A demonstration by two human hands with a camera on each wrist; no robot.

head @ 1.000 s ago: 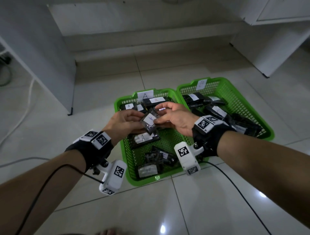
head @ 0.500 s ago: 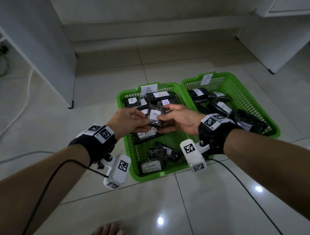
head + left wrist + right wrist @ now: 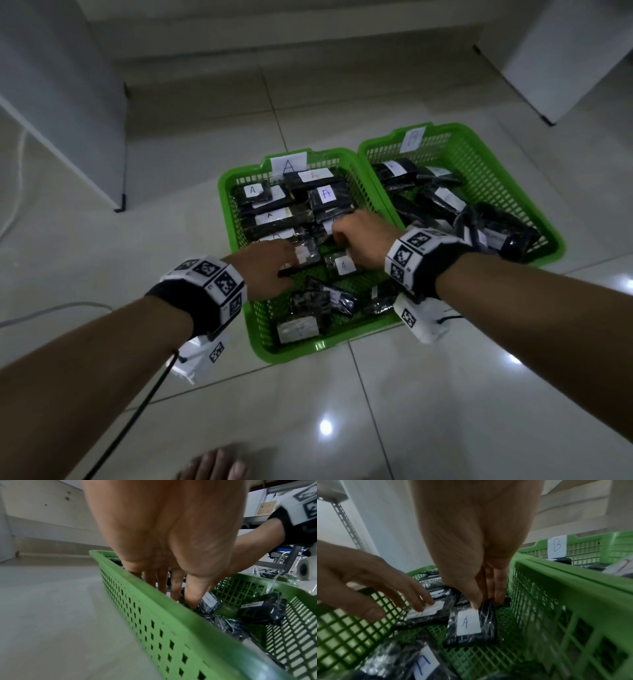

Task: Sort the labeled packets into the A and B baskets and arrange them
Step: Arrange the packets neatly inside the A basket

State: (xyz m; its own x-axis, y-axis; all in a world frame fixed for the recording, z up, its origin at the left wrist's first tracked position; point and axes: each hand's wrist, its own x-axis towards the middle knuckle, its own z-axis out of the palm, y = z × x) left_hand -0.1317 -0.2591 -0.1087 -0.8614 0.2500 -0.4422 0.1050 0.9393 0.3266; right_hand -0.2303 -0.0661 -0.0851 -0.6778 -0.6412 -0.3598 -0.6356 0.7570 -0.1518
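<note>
Two green baskets are set side by side, rims touching, on a glossy pale tiled floor (image 3: pixel 428 394) — a white cabinet (image 3: pixel 61 102) stands to the left, another white unit (image 3: pixel 575 58) to the far right, with open tile all round. The A basket (image 3: pixel 294 353) is filled at its far end with black labelled packets, its near half looser; the B basket (image 3: pixel 479 171) holds a jumbled pile. The right hand (image 3: pixel 471 547) is pinched on the top edge of an A packet (image 3: pixel 471 627) lying on the mesh by the right wall, while the left hand (image 3: pixel 263 270) is laid with straight fingers on a neighbouring packet (image 3: pixel 426 614) — apparently only touching it.
</note>
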